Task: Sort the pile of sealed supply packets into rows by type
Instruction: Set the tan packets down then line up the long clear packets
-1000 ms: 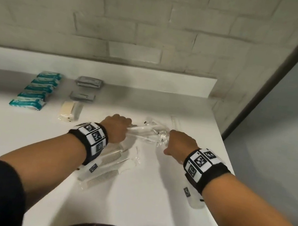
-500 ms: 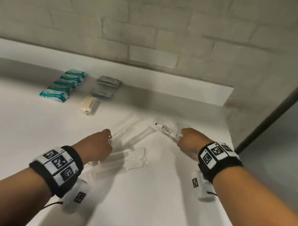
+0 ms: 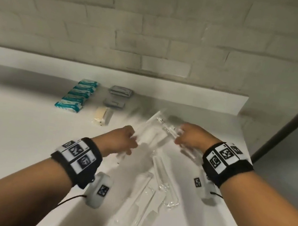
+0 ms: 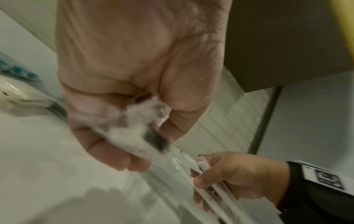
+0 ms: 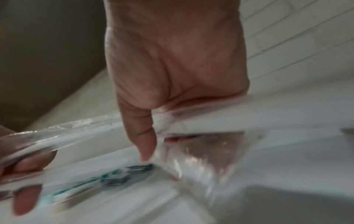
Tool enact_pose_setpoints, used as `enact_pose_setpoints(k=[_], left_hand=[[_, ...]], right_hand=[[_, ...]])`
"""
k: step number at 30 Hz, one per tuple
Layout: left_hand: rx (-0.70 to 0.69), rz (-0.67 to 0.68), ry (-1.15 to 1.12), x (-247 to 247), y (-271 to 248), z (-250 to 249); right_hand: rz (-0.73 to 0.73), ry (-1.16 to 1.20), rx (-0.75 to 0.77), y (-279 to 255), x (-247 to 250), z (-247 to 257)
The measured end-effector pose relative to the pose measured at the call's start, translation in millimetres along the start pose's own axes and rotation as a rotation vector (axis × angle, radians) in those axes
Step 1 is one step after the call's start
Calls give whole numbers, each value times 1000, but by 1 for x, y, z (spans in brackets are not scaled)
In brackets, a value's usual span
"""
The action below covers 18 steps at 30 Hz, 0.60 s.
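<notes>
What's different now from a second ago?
The two hands were close together on one clear packet. Now the left hand and right hand have pulled apart, each holding its own clear packet. The teal packets and grey packets stayed put.

Five teal packets lie in a row, beside them two grey packets and one cream packet. The clear long packets overlap, count unclear.

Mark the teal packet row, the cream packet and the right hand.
teal packet row (image 3: 77, 95): head view, middle packet of the row.
cream packet (image 3: 102, 115): head view, centre of its top face.
right hand (image 3: 192, 137): head view, back of the hand.
</notes>
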<state>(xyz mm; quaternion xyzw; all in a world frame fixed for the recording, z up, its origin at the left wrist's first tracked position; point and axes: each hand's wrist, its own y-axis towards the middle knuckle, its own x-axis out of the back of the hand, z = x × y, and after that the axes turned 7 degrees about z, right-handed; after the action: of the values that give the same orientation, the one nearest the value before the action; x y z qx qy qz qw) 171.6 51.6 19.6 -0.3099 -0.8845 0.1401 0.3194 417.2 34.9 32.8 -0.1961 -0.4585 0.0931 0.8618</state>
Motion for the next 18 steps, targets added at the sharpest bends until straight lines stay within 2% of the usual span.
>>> enact_pose_setpoints(k=[3, 6, 8, 12, 14, 16, 18], left_hand=[[14, -56, -83, 13, 45, -9], [56, -83, 147, 30, 75, 4], [66, -50, 293, 38, 84, 16], [13, -20, 422, 40, 84, 28], [-21, -27, 464, 34, 84, 28], [-32, -24, 464, 30, 93, 31], [-1, 14, 515, 29, 94, 25]], right_hand=[[-141, -18, -72, 25, 10, -5], [-252, -143, -72, 38, 7, -3], [-244, -209, -22, 40, -1, 5], [-112, -229, 72, 50, -26, 36], [-104, -265, 111, 60, -37, 47], [-154, -425, 112, 74, -48, 56], [-232, -693, 76, 82, -53, 60]])
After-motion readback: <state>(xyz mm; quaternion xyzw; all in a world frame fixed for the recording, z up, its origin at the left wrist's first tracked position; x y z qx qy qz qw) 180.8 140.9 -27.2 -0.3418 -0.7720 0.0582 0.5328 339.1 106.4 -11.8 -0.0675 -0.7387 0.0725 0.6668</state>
